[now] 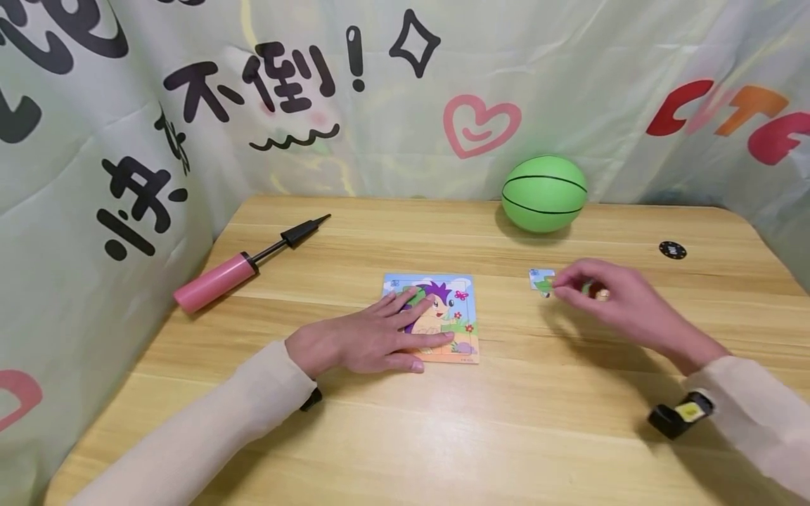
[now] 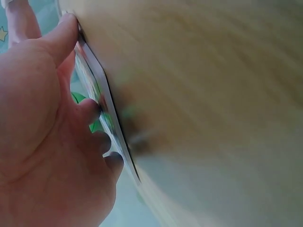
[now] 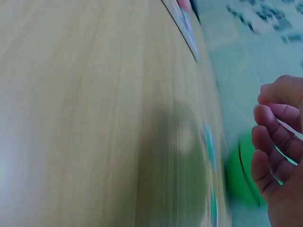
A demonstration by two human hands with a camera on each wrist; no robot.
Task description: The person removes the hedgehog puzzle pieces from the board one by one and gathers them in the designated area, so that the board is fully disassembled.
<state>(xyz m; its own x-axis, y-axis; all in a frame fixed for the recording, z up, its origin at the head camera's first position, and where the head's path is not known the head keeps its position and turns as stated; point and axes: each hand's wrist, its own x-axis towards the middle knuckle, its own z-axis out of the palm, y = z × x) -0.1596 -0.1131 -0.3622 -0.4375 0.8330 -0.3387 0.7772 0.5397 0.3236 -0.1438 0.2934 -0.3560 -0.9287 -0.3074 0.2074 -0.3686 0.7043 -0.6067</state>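
My left hand (image 1: 373, 341) lies on a square picture puzzle (image 1: 465, 309) showing a purple-haired cartoon hedgehog. Its fingers are spread over the picture, the thumb near the bottom edge; in the left wrist view the puzzle's thin edge (image 2: 111, 106) runs beside the fingertips. To the right, my right hand (image 1: 610, 299) hovers over the table with loosely bent fingers. Beside its fingertips is a loose puzzle piece (image 1: 542, 277) in blue and green. More green and tan shows behind the hand, partly hidden. Nothing appears between the bent fingers (image 3: 265, 137) in the right wrist view.
A green ball (image 1: 544, 193) stands at the table's back edge, against the printed cloth (image 1: 380, 154). At the left lies a pink hand pump (image 1: 218, 281) with a black nozzle. A black round chip (image 1: 673, 250) is at the far right of the wooden table (image 1: 506, 436).
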